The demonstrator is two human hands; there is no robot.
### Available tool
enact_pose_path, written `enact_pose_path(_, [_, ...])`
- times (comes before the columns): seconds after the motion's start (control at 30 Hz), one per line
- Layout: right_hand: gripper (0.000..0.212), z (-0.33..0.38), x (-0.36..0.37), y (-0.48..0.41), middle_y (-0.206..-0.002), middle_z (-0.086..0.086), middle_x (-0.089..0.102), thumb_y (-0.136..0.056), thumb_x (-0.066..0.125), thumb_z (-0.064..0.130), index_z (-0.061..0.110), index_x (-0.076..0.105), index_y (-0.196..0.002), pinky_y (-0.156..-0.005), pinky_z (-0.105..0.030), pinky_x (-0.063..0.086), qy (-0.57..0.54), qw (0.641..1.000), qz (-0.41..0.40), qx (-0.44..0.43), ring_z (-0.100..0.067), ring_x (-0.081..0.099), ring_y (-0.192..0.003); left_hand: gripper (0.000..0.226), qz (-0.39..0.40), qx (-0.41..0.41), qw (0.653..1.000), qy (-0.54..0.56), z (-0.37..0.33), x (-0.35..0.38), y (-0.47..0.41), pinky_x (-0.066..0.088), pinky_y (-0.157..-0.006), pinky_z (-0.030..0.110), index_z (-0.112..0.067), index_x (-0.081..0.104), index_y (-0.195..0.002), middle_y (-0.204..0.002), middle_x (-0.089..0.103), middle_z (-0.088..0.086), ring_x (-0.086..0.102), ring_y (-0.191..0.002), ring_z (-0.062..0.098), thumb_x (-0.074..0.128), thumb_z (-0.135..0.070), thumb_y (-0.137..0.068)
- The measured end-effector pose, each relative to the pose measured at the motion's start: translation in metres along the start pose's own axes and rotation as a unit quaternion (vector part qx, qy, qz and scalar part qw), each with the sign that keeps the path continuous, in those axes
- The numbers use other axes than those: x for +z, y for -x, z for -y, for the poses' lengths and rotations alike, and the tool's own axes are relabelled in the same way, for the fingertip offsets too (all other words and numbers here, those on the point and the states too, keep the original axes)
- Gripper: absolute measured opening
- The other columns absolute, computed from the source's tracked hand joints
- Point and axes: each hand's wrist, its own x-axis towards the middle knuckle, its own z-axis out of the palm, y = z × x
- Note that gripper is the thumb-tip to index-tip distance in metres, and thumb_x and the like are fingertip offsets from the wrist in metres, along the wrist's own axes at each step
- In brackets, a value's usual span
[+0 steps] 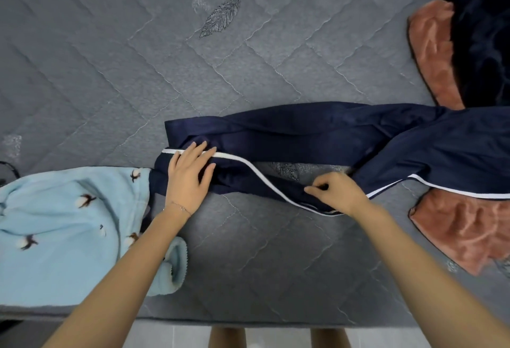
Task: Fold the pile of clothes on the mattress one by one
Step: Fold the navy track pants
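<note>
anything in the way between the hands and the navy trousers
Nothing visible. The left hand lies flat on the navy trousers and the right hand pinches their nearer leg. The light blue fleece only borders their left end.

A thin bracelet sits just below the left hand, a black cable lies far to its left, and pale floor tiles show well below it.
</note>
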Motion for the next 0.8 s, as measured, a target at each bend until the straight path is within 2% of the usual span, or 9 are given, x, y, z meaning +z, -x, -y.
enact_pose_path(0.07, [0.047, -0.002, -0.001, 0.002, -0.052, 0.003, 0.052, -0.089, 0.06, 0.048, 0.022, 0.052, -0.051, -0.059, -0.03, 0.037, 0.029, 0.999, 0.026, 0.037, -0.014, 0.048, -0.056, 0.034, 0.025, -0.01, 1.0, -0.005, -0.004, 0.003, 0.001, 0.02, -0.114, 0.046, -0.015, 0.06, -0.13, -0.136, 0.055, 0.006, 0.043, -0.134, 0.028, 0.057, -0.019, -0.096])
enact_pose_path(0.13, [0.049, 0.004, -0.004, 0.0, -0.055, 0.003, 0.053, -0.09, 0.056, 0.053, 0.019, 0.057, -0.056, -0.056, -0.03, 0.036, 0.027, 0.999, -0.008, 0.039, -0.015, 0.049, -0.058, 0.031, 0.03, -0.022, 0.999, 0.002, -0.008, 0.004, -0.001, 0.034, -0.107, 0.046, -0.014, 0.064, -0.124, -0.11, 0.07, 0.007, 0.061, -0.109, 0.03, 0.059, -0.019, -0.094])
enact_pose_path(0.23, [0.03, 0.015, -0.011, -0.012, -0.093, -0.001, 0.067, -0.093, 0.059, 0.04, 0.014, 0.074, -0.095, -0.074, -0.034, 0.047, 0.015, 0.993, -0.116, -0.004, -0.021, 0.06, -0.088, 0.019, 0.096, -0.075, 0.992, -0.01, -0.016, -0.001, -0.005, 0.051, -0.076, 0.036, -0.021, 0.069, -0.105, -0.073, 0.071, -0.002, 0.065, -0.074, 0.024, 0.055, -0.031, -0.096])
enact_pose_path(0.3, [0.033, 0.02, -0.016, -0.022, -0.117, -0.006, 0.064, -0.092, 0.062, 0.031, 0.012, 0.067, -0.118, -0.091, -0.037, 0.046, 0.017, 0.987, -0.156, -0.023, -0.024, 0.057, -0.109, 0.015, 0.2, -0.106, 0.973, 0.038, -0.022, 0.002, -0.001, 0.053, -0.064, 0.031, -0.027, 0.066, -0.094, -0.063, 0.069, -0.007, 0.064, -0.057, 0.016, 0.053, -0.033, -0.096])
enact_pose_path(0.37, [0.043, 0.022, -0.017, -0.031, -0.131, -0.008, 0.057, -0.092, 0.063, 0.028, 0.011, 0.058, -0.131, -0.099, -0.039, 0.041, 0.031, 0.986, -0.164, -0.024, -0.027, 0.05, -0.12, 0.01, 0.228, -0.14, 0.952, 0.148, -0.028, 0.005, 0.006, 0.052, -0.06, 0.027, -0.032, 0.064, -0.089, -0.063, 0.069, -0.008, 0.061, -0.042, 0.015, 0.056, -0.029, -0.095])
enact_pose_path(0.43, [0.05, 0.021, -0.017, -0.039, -0.138, -0.009, 0.051, -0.091, 0.065, 0.027, 0.011, 0.052, -0.137, -0.105, -0.038, 0.036, 0.039, 0.984, -0.175, -0.021, -0.027, 0.044, -0.128, 0.007, 0.162, -0.14, 0.96, 0.183, -0.028, 0.006, 0.003, 0.054, -0.068, 0.029, -0.029, 0.065, -0.092, -0.069, 0.07, -0.009, 0.063, -0.048, 0.013, 0.06, -0.024, -0.093])
enact_pose_path(0.6, [0.062, 0.013, -0.018, -0.053, -0.152, -0.012, 0.035, -0.09, 0.065, 0.027, 0.013, 0.04, -0.145, -0.117, -0.037, 0.02, 0.059, 0.981, -0.183, 0.001, -0.028, 0.024, -0.143, 0.023, -0.004, -0.074, 0.993, 0.093, -0.011, 0.002, -0.036, 0.053, -0.088, 0.039, -0.012, 0.068, -0.114, -0.11, 0.069, 0.002, 0.065, -0.098, 0.02, 0.06, -0.017, -0.094])
enact_pose_path(0.7, [0.064, 0.006, -0.022, -0.063, -0.154, -0.013, 0.031, -0.09, 0.066, 0.026, 0.016, 0.038, -0.147, -0.12, -0.04, 0.015, 0.075, 0.979, -0.19, 0.002, -0.031, 0.017, -0.146, 0.031, -0.029, -0.033, 0.999, 0.027, 0.008, 0.001, -0.06, 0.043, -0.097, 0.039, -0.008, 0.062, -0.124, -0.121, 0.063, 0.011, 0.057, -0.11, 0.03, 0.059, -0.012, -0.093])
enact_pose_path(0.8, [0.053, 0.0, -0.027, -0.078, -0.152, -0.014, 0.035, -0.091, 0.065, 0.02, 0.013, 0.049, -0.14, -0.12, -0.043, 0.015, 0.075, 0.975, -0.209, -0.016, -0.034, 0.022, -0.145, 0.038, -0.032, -0.073, 0.996, -0.043, 0.027, 0.003, -0.078, 0.036, -0.094, 0.046, -0.012, 0.057, -0.131, -0.121, 0.054, 0.016, 0.05, -0.108, 0.036, 0.059, -0.016, -0.093])
